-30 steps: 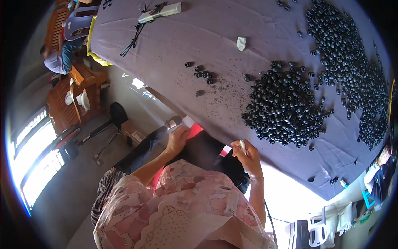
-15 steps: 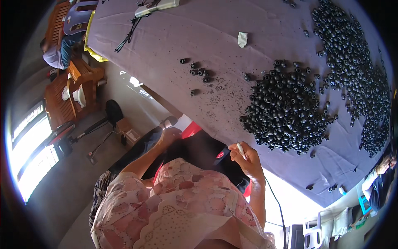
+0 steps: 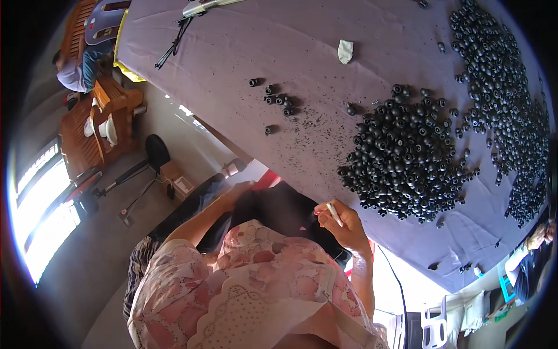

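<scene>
My right hand (image 3: 347, 230) is closed around a slim white pen-shaped tool (image 3: 334, 214), held upright just off the table's near edge. A small red spot (image 3: 317, 213) shows at its fingertips; I cannot make out what it is. A black cord (image 3: 396, 276) runs down beside my right forearm. My left hand (image 3: 237, 191) is low at the left, below the table edge, next to a red and white piece (image 3: 267, 178). Its fingers are hidden. Black cloth (image 3: 270, 209) lies across my lap between the hands.
On the purple-grey tablecloth (image 3: 221, 58) lie a big heap of black bead-like parts (image 3: 407, 157), a second heap (image 3: 494, 87), several loose ones (image 3: 279, 100), dark crumbs, a white scrap (image 3: 345, 52) and black strips (image 3: 174, 43). Another person's hands (image 3: 540, 234) are at the far right.
My right hand has shifted slightly left, with the white tool now tilted more. The whole view has turned a little, so the table's things appear slightly moved. My left hand stays low.
</scene>
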Demonstrator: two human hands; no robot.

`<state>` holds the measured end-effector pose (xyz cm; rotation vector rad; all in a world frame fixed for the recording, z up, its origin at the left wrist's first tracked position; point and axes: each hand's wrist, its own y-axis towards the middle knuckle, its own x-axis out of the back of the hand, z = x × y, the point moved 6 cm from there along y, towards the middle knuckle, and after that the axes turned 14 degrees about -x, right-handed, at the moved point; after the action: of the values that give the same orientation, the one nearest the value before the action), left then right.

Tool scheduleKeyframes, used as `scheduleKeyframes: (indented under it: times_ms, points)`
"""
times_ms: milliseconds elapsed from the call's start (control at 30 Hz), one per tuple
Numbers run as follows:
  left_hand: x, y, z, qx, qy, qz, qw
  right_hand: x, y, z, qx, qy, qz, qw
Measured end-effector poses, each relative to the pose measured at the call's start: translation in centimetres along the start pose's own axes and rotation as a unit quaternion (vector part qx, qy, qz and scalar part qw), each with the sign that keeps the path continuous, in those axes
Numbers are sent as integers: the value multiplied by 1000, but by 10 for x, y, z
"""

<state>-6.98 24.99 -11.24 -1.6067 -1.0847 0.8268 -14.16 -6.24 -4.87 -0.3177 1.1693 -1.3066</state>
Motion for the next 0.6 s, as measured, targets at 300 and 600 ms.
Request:
scheduleKeyframes:
  times_ms: [300,600]
  points:
    - [-19,10,-23,-4,242,70,968,3,-5,4,-2,47,-2,999]
    - [-7,43,-8,-54,276,196,939,10,4,3,12,36,9,999]
